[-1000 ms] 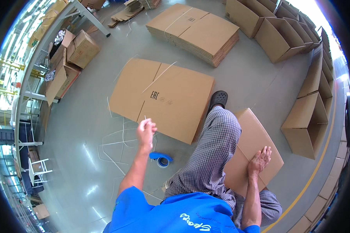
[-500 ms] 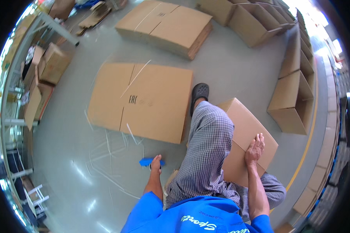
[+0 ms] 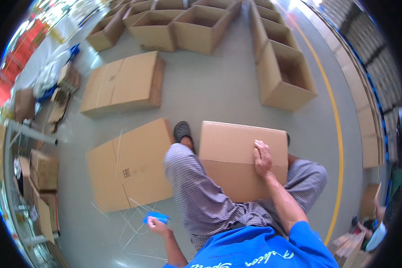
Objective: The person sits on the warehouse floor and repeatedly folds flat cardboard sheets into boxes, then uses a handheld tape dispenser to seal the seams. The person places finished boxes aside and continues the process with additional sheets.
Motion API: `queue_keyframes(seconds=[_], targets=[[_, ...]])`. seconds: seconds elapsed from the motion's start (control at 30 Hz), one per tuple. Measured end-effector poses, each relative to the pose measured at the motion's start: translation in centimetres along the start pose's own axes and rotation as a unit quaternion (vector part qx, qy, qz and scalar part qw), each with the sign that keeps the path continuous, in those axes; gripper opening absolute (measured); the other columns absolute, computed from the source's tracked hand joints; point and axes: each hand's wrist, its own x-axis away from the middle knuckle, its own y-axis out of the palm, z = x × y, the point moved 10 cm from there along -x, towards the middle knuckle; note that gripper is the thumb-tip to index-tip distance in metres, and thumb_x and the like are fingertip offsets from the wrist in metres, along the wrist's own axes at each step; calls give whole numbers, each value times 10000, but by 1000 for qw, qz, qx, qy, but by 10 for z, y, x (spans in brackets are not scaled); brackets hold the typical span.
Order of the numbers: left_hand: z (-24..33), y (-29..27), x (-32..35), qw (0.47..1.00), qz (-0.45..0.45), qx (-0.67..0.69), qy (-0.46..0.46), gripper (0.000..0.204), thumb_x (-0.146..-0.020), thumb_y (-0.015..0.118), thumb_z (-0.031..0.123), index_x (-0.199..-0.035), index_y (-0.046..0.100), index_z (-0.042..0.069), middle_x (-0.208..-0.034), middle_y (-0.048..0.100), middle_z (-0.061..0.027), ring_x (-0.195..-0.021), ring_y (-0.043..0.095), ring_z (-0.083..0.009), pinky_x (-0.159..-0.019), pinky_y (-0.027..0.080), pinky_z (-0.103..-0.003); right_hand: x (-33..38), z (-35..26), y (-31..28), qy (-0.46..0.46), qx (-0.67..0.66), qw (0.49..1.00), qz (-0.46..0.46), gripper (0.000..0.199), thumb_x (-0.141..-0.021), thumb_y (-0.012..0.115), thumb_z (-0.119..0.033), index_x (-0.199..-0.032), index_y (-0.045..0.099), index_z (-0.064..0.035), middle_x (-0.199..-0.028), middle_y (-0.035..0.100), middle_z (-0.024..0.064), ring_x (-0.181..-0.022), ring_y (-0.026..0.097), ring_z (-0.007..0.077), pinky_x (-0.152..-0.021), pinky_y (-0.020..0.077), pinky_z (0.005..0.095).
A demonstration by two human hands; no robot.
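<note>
A closed cardboard box (image 3: 241, 156) stands between my knees, its top seam running across it. Flat on its upper face, toward the right, lies my right hand (image 3: 263, 160), fingers stretched out and gripping nothing. Low on the left, over the floor, my left hand (image 3: 157, 225) is closed round a blue tool (image 3: 161, 217) that looks like a tape dispenser; its details are too small to make out. Beside my left knee lies a stack of flattened cartons (image 3: 143, 169) on the floor.
Farther off sits another stack of flattened cartons (image 3: 125, 82). Open boxes (image 3: 194, 27) line the back, and more open boxes (image 3: 286, 73) form a row on the right by a yellow line (image 3: 339, 147). Loose white straps (image 3: 131, 232) litter the floor. At far right, another person (image 3: 375, 234) is partly visible.
My view has swung to the right. The box now sits squarely between my knees, with my right hand still flat on it. My left hand still holds the blue tool.
</note>
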Motion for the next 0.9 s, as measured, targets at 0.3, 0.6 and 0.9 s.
queue_keyframes(seconds=[0.3,0.6,0.9], targets=[[453,72,133,803,-446,259,300,713,-916,651,246,-1469,274,-1,-1368,486,-174,-1210,512,-274,-1036,411,-418,28,56,-32,266,-290,914,93,345,-1001,511,-203,-1311,513,-50,-1102,700,91,-1054,637,218,-930,479,328],[401,286,347,448,-871,-124,156,474,-790,789,253,-1127,613,-29,-912,644,-12,-767,598,-87,-704,505,-244,35,21,-64,73,-175,974,127,253,-900,582,-63,-1144,621,-7,-1040,679,165,-1001,634,335,-892,512,398],[347,372,341,472,-853,-188,116,396,-747,821,333,-957,677,31,-815,656,0,-705,591,-90,-647,494,-248,46,44,-31,201,-400,894,-5,403,-844,510,34,-1239,581,-1,-1137,651,129,-1069,621,255,-967,481,381]])
